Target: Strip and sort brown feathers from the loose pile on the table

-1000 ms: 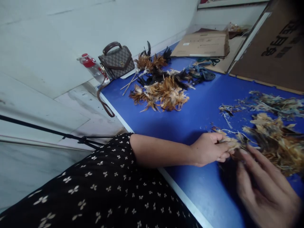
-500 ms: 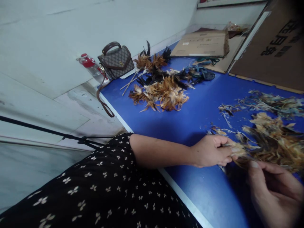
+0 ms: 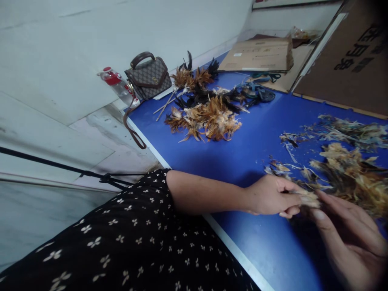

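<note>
Blue tabletop (image 3: pixel 257 133): left hand (image 3: pixel 269 196) pinches a small tan feather bundle (image 3: pixel 307 197); right hand (image 3: pixel 348 234), fingers spread, touches it. Loosened pinch could scatter feathers.

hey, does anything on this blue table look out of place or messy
Two things stand out. A brown handbag and a red-capped bottle sit at the far corner of the blue table, the bottle tipped over the edge. Loose feather scraps are strewn near the left hand, which pinches a small feather bundle.
</note>
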{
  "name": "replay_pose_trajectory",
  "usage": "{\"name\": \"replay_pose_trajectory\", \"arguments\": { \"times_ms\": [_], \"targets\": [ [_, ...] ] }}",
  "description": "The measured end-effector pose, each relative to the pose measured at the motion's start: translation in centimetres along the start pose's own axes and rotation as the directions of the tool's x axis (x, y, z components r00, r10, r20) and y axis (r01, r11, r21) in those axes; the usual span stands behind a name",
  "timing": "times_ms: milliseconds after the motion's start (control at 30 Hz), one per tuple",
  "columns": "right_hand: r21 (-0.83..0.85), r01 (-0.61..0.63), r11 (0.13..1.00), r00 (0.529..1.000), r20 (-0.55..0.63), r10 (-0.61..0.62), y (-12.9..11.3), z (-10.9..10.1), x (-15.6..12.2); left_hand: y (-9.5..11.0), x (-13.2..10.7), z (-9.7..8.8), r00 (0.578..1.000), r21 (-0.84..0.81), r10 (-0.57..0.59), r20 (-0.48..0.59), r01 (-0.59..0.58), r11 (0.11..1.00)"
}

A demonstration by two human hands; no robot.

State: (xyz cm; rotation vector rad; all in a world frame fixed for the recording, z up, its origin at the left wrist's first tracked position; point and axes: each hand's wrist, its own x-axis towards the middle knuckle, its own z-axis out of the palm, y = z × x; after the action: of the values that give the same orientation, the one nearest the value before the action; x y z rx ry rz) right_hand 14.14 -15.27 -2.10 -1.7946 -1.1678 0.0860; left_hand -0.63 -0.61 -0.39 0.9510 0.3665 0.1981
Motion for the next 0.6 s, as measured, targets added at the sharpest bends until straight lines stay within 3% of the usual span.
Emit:
{"name": "replay_pose_trajectory", "arguments": {
  "times_ms": [200, 400, 600],
  "targets": [
    [0.161, -0.079, 0.984, 0.993, -0.077, 0.092, 1.9, 0.9, -0.2, -0.5, 0.3, -0.9, 0.988, -0.009, 0.003, 0.156, -0.002, 1.0],
    [0.18, -0.111, 0.977, 0.983, -0.123, 0.134, 3.4, 0.7, -0.1, -0.1, 0.9, -1.5, 0.954, -0.044, -0.06, 0.293, 0.076, 0.996],
    [0.215, -0.149, 0.965, 0.979, -0.105, 0.174, 3.1, 0.5, -0.3, 0.0, 1.2, -1.3, 0.953, -0.019, -0.145, 0.268, 0.156, 0.988]
  ]
}}
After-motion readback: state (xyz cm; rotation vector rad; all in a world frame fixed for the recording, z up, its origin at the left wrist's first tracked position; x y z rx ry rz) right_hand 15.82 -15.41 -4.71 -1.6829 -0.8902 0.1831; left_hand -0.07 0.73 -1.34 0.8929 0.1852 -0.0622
